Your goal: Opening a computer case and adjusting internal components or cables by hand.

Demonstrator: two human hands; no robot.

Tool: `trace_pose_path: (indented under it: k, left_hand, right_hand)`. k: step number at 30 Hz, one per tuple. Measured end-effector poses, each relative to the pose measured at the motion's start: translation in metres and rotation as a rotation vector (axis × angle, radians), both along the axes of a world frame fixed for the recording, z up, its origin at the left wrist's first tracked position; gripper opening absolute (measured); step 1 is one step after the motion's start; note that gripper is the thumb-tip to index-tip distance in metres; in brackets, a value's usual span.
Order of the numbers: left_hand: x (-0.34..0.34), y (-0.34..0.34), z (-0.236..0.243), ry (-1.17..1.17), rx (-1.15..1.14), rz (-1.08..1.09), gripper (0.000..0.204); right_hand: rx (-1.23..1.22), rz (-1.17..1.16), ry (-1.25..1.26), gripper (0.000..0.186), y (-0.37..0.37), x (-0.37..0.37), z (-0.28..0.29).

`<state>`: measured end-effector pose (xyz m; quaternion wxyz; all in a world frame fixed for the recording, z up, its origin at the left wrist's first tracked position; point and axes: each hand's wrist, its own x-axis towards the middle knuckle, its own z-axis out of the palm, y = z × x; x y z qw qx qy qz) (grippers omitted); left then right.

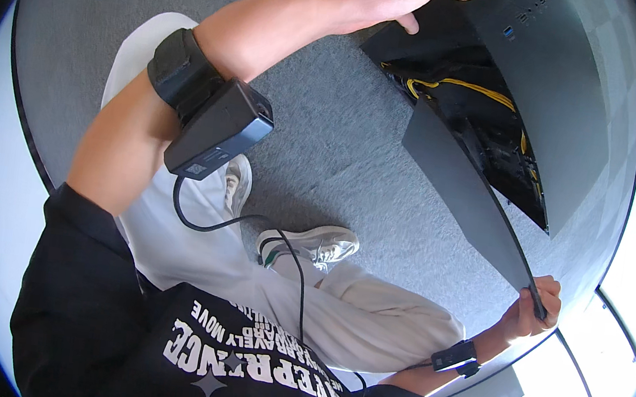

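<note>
A dark computer case lies tilted on the carpet at the upper right, one side uncovered. Yellow cables run through its black interior. A flat grey side panel slants away from that opening, its far end close to the case. My right hand is closed around the panel's near end, with fingers wrapped over the edge. My left hand reaches to the case's far upper corner, fingers apart and resting against it; part of this hand is cut off by the frame's top.
Grey carpet spreads beneath the case. My crossed legs in white trousers and my shoes are close by. A black cable hangs from the device strapped to my left forearm and crosses my lap.
</note>
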<state>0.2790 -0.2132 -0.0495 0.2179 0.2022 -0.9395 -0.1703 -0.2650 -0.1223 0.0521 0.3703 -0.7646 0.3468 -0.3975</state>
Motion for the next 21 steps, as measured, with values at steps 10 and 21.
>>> trace_pose_path:
  k: [10,21]
  left_hand:
    - [-0.094,0.07,0.037,0.727,0.563,0.846,0.062]
    - [-0.089,0.102,0.045,-0.456,0.708,1.023,0.029]
  right_hand:
    - [0.008,-0.068,-0.117,0.017,-0.003,0.015,-0.001]
    - [0.059,-0.077,-0.296,0.023,-0.009,0.036,-0.004]
